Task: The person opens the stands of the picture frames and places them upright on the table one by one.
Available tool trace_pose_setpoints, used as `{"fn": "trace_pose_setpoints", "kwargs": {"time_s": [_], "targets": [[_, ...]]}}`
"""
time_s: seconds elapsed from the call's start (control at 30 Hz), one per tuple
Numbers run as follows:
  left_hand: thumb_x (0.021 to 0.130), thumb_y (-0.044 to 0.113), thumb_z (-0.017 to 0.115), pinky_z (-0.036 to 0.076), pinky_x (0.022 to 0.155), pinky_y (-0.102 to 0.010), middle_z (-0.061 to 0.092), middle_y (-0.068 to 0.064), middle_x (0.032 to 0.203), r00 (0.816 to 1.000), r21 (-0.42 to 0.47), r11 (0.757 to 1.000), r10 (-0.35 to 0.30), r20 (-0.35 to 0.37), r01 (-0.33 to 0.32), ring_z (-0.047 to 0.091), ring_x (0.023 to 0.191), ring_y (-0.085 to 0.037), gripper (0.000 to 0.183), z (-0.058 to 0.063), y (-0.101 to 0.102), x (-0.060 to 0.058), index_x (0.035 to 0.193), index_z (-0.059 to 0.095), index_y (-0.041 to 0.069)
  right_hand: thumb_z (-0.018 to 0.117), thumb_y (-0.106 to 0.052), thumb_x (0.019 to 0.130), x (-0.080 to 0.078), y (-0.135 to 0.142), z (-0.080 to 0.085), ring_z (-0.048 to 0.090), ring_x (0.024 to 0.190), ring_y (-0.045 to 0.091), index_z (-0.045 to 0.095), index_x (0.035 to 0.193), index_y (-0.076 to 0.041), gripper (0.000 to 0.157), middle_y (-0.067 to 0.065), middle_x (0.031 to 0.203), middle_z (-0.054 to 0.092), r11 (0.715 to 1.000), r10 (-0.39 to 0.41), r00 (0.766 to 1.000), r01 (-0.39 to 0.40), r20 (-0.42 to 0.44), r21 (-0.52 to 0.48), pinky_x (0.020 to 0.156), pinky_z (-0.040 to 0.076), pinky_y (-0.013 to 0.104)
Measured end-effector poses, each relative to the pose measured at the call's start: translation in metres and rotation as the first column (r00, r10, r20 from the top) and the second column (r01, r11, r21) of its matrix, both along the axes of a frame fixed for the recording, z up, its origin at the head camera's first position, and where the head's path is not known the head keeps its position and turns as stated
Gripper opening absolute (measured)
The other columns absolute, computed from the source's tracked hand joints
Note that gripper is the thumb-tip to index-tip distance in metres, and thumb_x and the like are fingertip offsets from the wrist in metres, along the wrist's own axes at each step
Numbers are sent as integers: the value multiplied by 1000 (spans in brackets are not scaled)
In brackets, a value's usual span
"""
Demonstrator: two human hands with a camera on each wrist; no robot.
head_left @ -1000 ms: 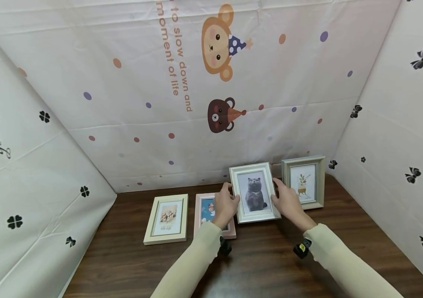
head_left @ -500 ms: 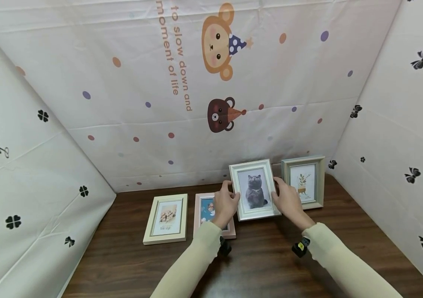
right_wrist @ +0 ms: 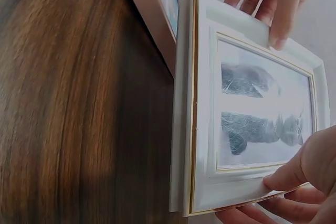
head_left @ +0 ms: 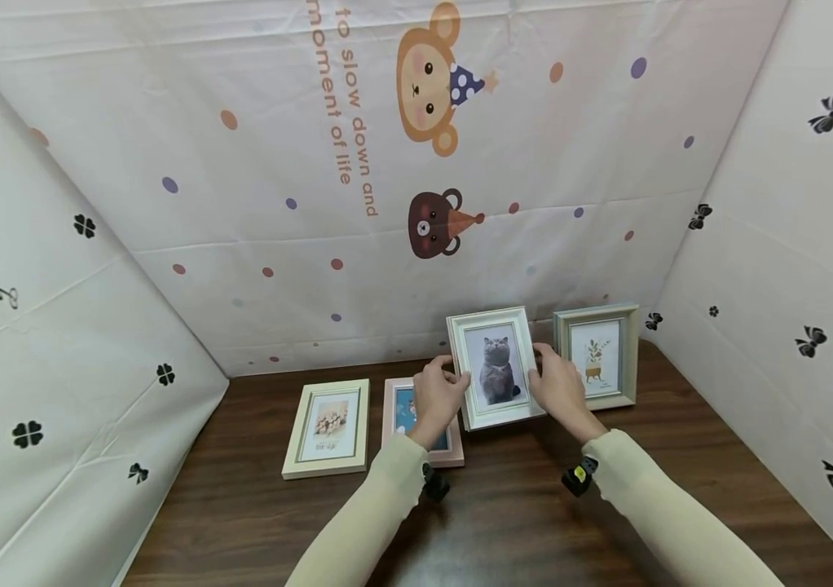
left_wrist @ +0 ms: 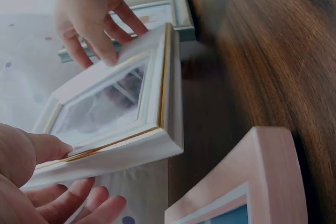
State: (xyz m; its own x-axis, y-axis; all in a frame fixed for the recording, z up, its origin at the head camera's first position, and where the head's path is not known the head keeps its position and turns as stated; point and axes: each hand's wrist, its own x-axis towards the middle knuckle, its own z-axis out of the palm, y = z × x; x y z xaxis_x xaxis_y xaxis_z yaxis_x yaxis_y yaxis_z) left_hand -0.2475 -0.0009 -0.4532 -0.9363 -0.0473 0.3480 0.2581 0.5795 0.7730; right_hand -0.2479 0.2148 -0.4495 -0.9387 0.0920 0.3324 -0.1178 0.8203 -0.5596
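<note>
A white picture frame with a thin gold line and a photo of a grey cat is held tilted between both hands. My left hand pinches its left side, thumb on the front and fingers behind. On its right side my right hand grips the same way, as the right wrist view shows with the thumb on the front border. Behind the left forearm, a pink picture frame with a blue picture is partly hidden. Close to the right hand, a grey-green picture frame with a potted plant picture stands upright.
A cream picture frame with a flower picture is at the left on the dark wooden table. Printed white cloth walls rise behind and at both sides.
The white frame has risen slightly and shifted a little to the left, with both hands moving along with it. The other frames stay where they were.
</note>
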Motion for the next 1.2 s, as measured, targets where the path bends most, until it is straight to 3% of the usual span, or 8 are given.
{"fn": "trace_pose_setpoints", "kwargs": {"time_s": [0.17, 0.4, 0.67, 0.93, 1.2], "targets": [[94, 20, 76, 47, 54, -26, 66, 4, 66, 999, 60, 998, -29, 28, 27, 54, 51, -6, 40, 4, 0, 3, 129, 67, 3, 55, -8, 99, -4, -3, 1, 61, 69, 28, 54, 143, 2, 45, 24, 124, 68, 1000, -13, 999, 14, 39, -26, 51, 40, 35], [92, 20, 79, 48, 56, -28, 66, 1, 71, 999, 114, 993, -26, 34, 22, 55, 55, -7, 37, 12, 6, 9, 124, 67, 6, 52, -8, 100, -14, -8, 2, 63, 74, 30, 53, 144, 0, 44, 23, 128, 67, 998, -31, 995, 37, 95, -58, 52, 42, 36], [89, 18, 83, 53, 65, -34, 65, 0, 71, 1000, 148, 989, -28, 1, 27, 54, 58, -6, 38, 16, 12, 13, 122, 69, 8, 53, -5, 99, -22, -13, -2, 69, 90, 38, 55, 141, 3, 44, 23, 126, 68, 998, -46, 994, 50, 100, -40, 75, 54, 51], [87, 16, 85, 53, 61, -31, 65, 0, 71, 999, 167, 985, -51, -10, 52, 55, 58, -5, 34, 15, 15, 16, 117, 70, 11, 55, -9, 100, -21, -13, -4, 67, 105, 41, 57, 140, 2, 42, 21, 126, 69, 995, -63, 984, 74, 164, -60, 85, 54, 54], [86, 15, 85, 53, 60, -29, 65, 1, 70, 998, 179, 982, -57, -25, 61, 55, 57, -5, 32, 11, 16, 16, 114, 70, 12, 55, -8, 100, -19, -13, -5, 66, 106, 42, 56, 140, 3, 42, 22, 125, 69, 997, -56, 985, 65, 161, -51, 85, 53, 56]]}}
